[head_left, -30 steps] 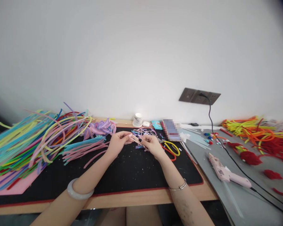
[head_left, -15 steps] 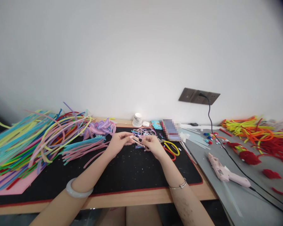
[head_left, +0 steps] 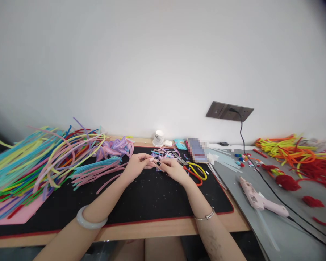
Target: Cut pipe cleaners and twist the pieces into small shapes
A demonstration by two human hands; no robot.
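Observation:
My left hand (head_left: 137,166) and my right hand (head_left: 174,170) meet over the black mat (head_left: 152,199), fingertips almost touching. Both are closed in a pinch on a short pink pipe cleaner (head_left: 154,162), mostly hidden by the fingers. Just behind them lies a heap of cut purple, pink and blue pipe cleaner pieces (head_left: 164,152). Scissors with yellow and orange handles (head_left: 203,172) rest right of my right hand. Beside my left hand is a bundle of pink and blue pipe cleaners (head_left: 95,173), with twisted purple-pink ones (head_left: 115,148) behind.
Long multicoloured pipe cleaners (head_left: 51,159) spread across the left. A white cup (head_left: 159,138), a white case (head_left: 168,143) and a phone (head_left: 197,150) stand along the back. On the grey board (head_left: 233,203) lie a pink glue gun (head_left: 260,201), its cord, and red, orange and yellow pipe cleaners (head_left: 301,156).
My right hand has moved slightly left, its fingers now closer to my left fingertips. Less of the pink pipe cleaner shows between them. The scissors' blades are more visible.

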